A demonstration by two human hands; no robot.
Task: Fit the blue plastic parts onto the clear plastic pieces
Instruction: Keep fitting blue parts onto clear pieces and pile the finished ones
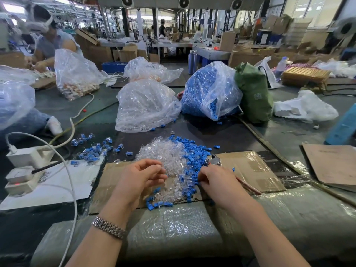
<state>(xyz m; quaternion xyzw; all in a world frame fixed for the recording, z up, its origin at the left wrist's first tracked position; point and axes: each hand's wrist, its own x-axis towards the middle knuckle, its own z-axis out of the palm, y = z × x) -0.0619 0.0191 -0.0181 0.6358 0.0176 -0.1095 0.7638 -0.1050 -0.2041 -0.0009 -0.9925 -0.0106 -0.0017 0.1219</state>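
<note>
A heap of clear plastic pieces (163,155) lies on a cardboard sheet (250,170) in front of me, with loose blue plastic parts (192,151) piled along its right side. My left hand (140,176) hovers over the near edge of the clear heap and pinches a clear piece (159,166) at its fingertips. My right hand (215,180) rests at the blue pile with its fingers curled into the parts; what they hold is hidden. Fitted blue-and-clear pieces (94,149) lie scattered to the left.
A bag of clear pieces (146,106) and a bag of blue parts (208,91) stand behind the heaps. White power strips and cables (28,158) lie at the left, metal pliers (213,160) by the blue pile, a green bag (254,97) at the right. Another person (48,41) works at far left.
</note>
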